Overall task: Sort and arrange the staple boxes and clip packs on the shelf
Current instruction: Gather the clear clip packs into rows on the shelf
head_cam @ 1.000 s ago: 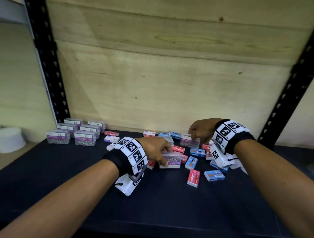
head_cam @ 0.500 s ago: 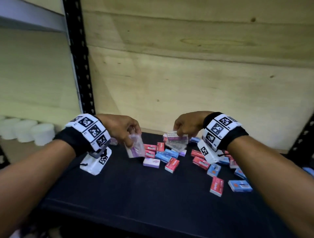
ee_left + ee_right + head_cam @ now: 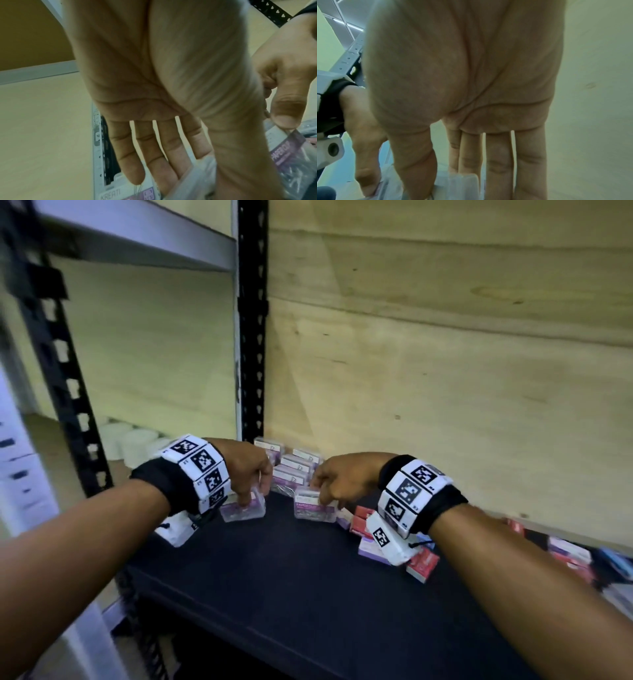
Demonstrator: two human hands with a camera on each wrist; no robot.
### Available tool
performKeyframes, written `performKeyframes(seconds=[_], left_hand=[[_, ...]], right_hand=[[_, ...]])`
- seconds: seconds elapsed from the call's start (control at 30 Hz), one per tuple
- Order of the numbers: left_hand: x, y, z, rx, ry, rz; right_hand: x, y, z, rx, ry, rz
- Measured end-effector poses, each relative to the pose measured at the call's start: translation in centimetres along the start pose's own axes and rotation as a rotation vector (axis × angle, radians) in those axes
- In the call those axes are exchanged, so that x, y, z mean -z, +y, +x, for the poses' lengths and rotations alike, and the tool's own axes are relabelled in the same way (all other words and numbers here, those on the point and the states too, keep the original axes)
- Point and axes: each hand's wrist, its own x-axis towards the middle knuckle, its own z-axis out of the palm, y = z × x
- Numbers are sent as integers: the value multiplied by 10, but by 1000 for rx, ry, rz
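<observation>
My left hand (image 3: 251, 498) pinches a clear clip pack (image 3: 244, 510) from above, its base on or just above the black shelf (image 3: 291, 583). My right hand (image 3: 322, 498) grips a second clear clip pack (image 3: 313, 509) with a purple label the same way, a short gap to the right. Both packs sit just in front of several matching clip packs (image 3: 293, 467) grouped in the rear left corner. In the left wrist view, thumb and fingers (image 3: 164, 155) close on the pack (image 3: 197, 175). Red, blue and purple staple boxes (image 3: 423, 566) lie scattered under and beyond my right wrist.
A black perforated upright (image 3: 251, 337) stands right behind the grouped packs, with a plywood back wall (image 3: 445, 405) along the rear. White rolls (image 3: 137, 440) sit in the neighbouring bay to the left. The shelf's front half is bare dark surface.
Both hands have carried their clip packs left to the rear corner and lowered them in front of the grouped packs. The view has swung left with them.
</observation>
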Motion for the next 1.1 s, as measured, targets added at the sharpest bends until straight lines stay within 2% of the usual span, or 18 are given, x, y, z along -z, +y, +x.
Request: performKeyframes(seconds=[0.2, 0.53, 0.7, 0.83, 1.1], left_hand=[[-8, -6, 4, -64, 8, -55], [-17, -16, -1, -54, 19, -174], [-17, -17, -8, -51, 42, -211], [-17, -21, -12, -38, 125, -191], [-23, -26, -9, -11, 179, -79]], right_hand=[[-6, -3, 10, 1, -23, -15], [-9, -2, 5, 6, -10, -29], [-7, 4, -8, 21, 55, -20], [-4, 12, -18, 37, 115, -63], [-8, 14, -9, 51, 152, -12]])
